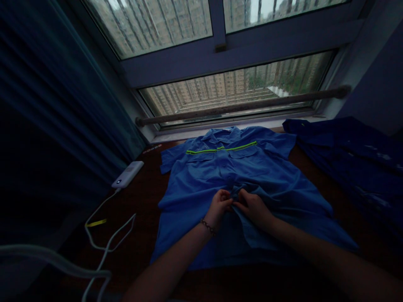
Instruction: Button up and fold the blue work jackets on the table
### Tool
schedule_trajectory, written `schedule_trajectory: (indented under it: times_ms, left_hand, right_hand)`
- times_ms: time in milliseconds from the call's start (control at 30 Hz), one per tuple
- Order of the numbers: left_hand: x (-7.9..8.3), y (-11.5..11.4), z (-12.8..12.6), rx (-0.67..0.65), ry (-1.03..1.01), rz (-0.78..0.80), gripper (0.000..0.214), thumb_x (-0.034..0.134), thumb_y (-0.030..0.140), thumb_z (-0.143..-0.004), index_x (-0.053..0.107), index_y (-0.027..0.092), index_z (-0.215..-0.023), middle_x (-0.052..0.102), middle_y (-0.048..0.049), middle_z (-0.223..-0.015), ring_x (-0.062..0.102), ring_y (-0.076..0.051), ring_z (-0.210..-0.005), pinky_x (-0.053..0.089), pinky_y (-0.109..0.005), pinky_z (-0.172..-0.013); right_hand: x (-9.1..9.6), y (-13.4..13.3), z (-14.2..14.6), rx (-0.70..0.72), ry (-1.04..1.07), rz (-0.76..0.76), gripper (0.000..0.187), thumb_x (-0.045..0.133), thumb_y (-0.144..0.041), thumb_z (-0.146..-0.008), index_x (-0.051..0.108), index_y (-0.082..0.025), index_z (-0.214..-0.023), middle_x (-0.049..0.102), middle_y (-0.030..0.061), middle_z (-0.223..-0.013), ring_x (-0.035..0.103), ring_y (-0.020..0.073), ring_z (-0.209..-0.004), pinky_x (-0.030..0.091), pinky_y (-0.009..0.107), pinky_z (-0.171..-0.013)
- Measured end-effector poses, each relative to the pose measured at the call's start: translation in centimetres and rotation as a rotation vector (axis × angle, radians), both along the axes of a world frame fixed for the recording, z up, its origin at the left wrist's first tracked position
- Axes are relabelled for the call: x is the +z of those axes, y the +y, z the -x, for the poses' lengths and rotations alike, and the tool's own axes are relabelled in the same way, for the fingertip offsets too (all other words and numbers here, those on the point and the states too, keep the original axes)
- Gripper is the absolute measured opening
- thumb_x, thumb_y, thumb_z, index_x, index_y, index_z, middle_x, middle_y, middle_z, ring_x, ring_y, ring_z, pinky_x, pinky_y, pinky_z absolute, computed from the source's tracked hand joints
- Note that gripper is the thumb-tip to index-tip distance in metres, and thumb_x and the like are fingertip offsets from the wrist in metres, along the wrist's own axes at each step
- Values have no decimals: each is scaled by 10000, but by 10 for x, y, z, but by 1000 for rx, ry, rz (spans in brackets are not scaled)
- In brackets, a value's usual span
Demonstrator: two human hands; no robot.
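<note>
A blue short-sleeved work shirt (198, 191) lies front side up, its collar toward the window and a yellow-green stripe across the chest above two flap pockets. My left hand (221, 205), with a bracelet at the wrist, pinches the front placket below the chest. Close beside it, my right hand (253, 207) grips the same front edge, fingertips nearly meeting the left ones. The fabric is bunched and slightly raised around the fingers. Any button between the fingertips is too dark and small to make out. Below the hands the front panels part a little.
A dark wooden surface (138, 193) carries the shirt. At left lie a white power bank (128, 174), a white cable (110, 241) and a yellow strip (96, 223). Darker blue clothing (355, 155) is at right. A curtain (72, 96) hangs left; a rail (245, 106) crosses the window.
</note>
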State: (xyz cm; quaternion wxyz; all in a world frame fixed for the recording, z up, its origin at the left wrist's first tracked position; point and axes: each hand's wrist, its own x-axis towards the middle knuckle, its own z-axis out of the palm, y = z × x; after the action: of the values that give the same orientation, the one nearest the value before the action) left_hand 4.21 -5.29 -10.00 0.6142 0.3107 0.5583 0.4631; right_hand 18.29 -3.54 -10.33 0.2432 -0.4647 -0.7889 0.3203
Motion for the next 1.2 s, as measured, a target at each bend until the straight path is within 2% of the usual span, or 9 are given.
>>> schedule_trajectory:
  times_ms: [300,533,667,800,900,967,1033,1100,1200]
  left_hand:
    - [-4,3,4,-108,-35,-160,368,618,151,-548,379,180,-826,499,49,-681,456,-44,-488,343,-147,-425]
    - [-5,8,8,-226,17,-221,353,623,163,-563,387,179,-825,507,56,-665,462,-41,-455,354,-147,-416]
    - [-5,11,8,-259,152,-249,304,577,144,-581,399,175,-826,494,64,-652,450,-38,-408,365,-160,-395]
    - [-8,12,8,-305,244,-250,270,539,142,-600,417,165,-840,487,56,-670,462,-42,-405,371,-167,-392]
    - [-9,11,7,-326,308,-270,263,514,144,-626,417,161,-870,488,43,-704,466,-46,-428,379,-173,-410]
    - [-5,10,8,-372,412,-294,259,505,154,-650,424,160,-896,494,29,-727,482,-61,-467,393,-186,-440]
    - [5,6,9,-439,577,-320,258,500,171,-676,441,159,-926,508,8,-753,505,-85,-521,402,-202,-474]
    - [19,-2,11,-508,736,-356,291,493,188,-705,444,164,-990,532,-19,-804,534,-115,-599,414,-223,-527]
    - [40,-25,13,-577,907,-405,357,484,159,-720,420,180,-1071,555,-49,-896,555,-152,-758,420,-255,-658]
  right_hand:
    - [1,7,-3,66,115,52,233,402,-324,-804,483,-163,-656,494,-22,-558,437,85,-496,282,200,-483]
    - [-14,25,-3,79,156,159,326,377,-329,-805,483,-148,-555,431,-34,-489,378,74,-460,249,196,-448]
    - [2,24,-8,87,34,110,306,391,-313,-805,511,-143,-581,483,-17,-526,416,77,-484,253,197,-460]
    - [41,-10,-16,176,-154,48,289,413,-382,-804,545,-160,-676,534,-2,-576,461,92,-507,268,205,-465]
    - [58,-50,-22,224,-346,-89,280,541,-443,-711,552,-170,-775,574,33,-723,519,147,-628,322,230,-512]
    - [58,-71,-26,195,-468,-164,249,608,-358,-668,552,-174,-826,571,56,-823,531,187,-724,354,248,-546]
    - [51,-84,-29,177,-517,-181,159,586,-231,-686,554,-187,-836,560,53,-867,528,193,-779,379,253,-577]
    - [43,-90,-33,179,-494,-172,133,548,-158,-703,556,-203,-828,553,38,-888,519,182,-803,400,258,-617]
    - [37,-95,-39,163,-435,-144,203,595,-167,-664,555,-216,-857,540,31,-934,497,198,-848,423,287,-664]
